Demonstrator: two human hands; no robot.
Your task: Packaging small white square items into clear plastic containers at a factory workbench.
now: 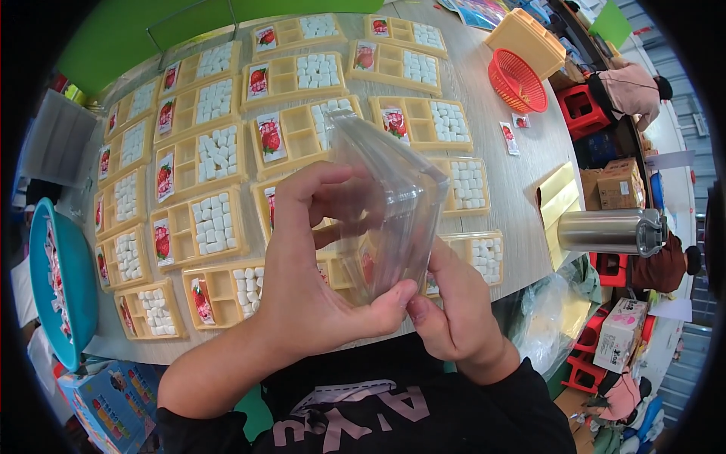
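A stack of clear plastic lids [412, 193], nested and tilted, is held up over the table between both hands. My left hand [299, 284] grips it from the left, thumb along the lower edge and fingers curled behind. At the lower right corner my right hand [463, 321] pinches the stack, its thumb meeting the left thumb. Beneath are rows of pale yellow trays [181, 228] with compartments. Most show a strawberry-printed packet [270, 138] at one end and white marshmallow-like pieces [218, 155] at the other. The lids and hands partly cover the middle trays.
A red basket [518, 80] and stacked yellow trays [527, 39] stand at the far right. Two loose packets [510, 138] lie nearby. A steel tumbler [605, 231] is by the right edge, above a plastic bag [548, 314]. A teal basin [85, 303] of packets is left. People work right.
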